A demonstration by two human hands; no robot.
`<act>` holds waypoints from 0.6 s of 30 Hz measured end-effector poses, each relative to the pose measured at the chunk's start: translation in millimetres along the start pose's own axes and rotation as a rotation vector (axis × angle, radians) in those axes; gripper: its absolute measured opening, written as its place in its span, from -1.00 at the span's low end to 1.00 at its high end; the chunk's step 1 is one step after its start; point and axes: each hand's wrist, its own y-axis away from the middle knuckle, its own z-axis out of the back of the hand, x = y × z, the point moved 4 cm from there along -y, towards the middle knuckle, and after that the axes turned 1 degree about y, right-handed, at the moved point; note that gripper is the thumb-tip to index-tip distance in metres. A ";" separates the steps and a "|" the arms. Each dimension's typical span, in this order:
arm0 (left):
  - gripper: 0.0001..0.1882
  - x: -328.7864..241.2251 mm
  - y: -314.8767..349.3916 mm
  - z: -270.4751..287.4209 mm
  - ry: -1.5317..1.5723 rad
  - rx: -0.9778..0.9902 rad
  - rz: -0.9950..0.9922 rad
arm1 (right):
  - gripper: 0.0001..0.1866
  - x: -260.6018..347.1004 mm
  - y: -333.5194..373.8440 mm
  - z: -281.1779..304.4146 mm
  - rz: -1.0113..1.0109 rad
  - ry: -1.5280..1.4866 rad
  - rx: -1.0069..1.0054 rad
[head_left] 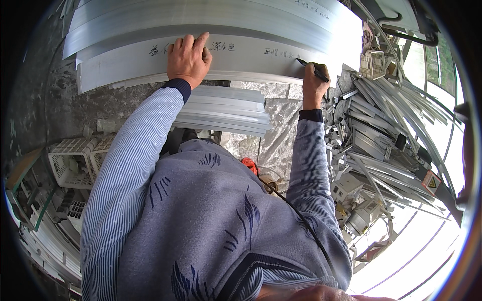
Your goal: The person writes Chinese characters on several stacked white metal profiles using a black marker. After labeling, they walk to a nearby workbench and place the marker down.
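Observation:
A long pale metal panel lies crosswise in front of me, with dark handwriting in several places. Near its middle rests my left hand, fingers bent a little and apart, with nothing visible in it. My right hand grips a black marker pen at the panel's right part. The pen's tip is close to the written strokes; whether it touches the surface I cannot tell.
More silvery sheets lie beyond the panel. Below it is a stack of metal strips. Many cut metal profiles heap up at right, near a white crate. Plastic baskets stand at left.

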 end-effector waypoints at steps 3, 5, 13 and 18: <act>-0.54 0.4 -0.2 -0.3 0.000 -0.001 -0.002 | -0.87 -0.1 -0.6 -0.6 0.017 0.013 -0.014; -0.54 -0.1 0.1 -0.4 -0.001 0.002 -0.002 | -0.87 -0.3 -1.2 -0.3 0.031 0.008 -0.030; -0.58 0.0 -0.3 0.1 -0.006 -0.007 -0.011 | -0.87 -9.4 -1.9 7.5 -0.020 -0.076 -0.095; -0.57 -1.4 -1.4 2.2 -0.015 -0.008 -0.016 | -0.86 -11.9 -0.3 9.7 0.002 -0.102 -0.083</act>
